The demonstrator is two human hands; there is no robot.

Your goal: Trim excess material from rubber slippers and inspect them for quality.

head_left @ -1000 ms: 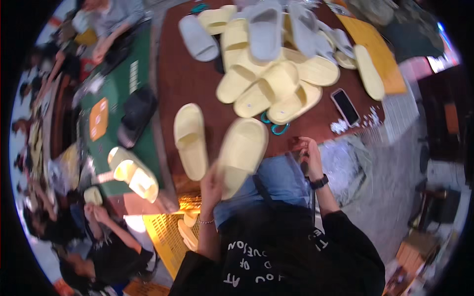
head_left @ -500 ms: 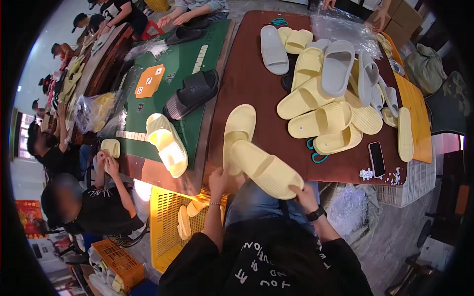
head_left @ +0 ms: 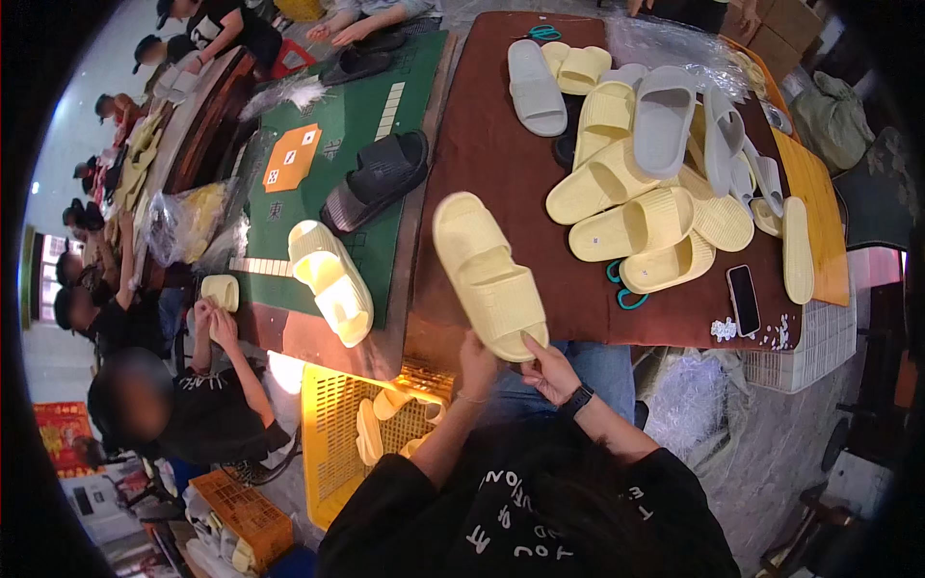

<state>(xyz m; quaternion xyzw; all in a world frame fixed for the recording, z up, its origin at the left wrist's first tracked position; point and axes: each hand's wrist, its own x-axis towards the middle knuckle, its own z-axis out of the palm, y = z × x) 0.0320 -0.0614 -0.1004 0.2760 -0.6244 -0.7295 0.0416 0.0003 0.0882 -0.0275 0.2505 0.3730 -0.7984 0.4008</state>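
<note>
Pale yellow slide slippers [head_left: 482, 255] are held over the near left part of the brown table. They look like two, one laid over the other almost in line, so the lower one is mostly hidden. My left hand [head_left: 475, 369] grips them at the near end from the left, its fingers partly hidden beneath. My right hand [head_left: 553, 374] pinches the near right edge, thumb on top. To the right lies a heap of yellow slippers [head_left: 631, 231] and grey slippers [head_left: 663, 130], with teal scissors [head_left: 631, 299] at its near side.
A phone [head_left: 744, 301] and small white bits [head_left: 725, 330] lie at the near right. Yellow slippers [head_left: 332, 289] and black slippers [head_left: 381, 178] rest on the green-topped table at left. A yellow crate [head_left: 316, 438] with slippers stands below. A co-worker [head_left: 193, 414] sits left, handling a slipper.
The right-hand slipper has swung left and up from its crosswise position and now lines up over the other one. Both my hands have come closer together.
</note>
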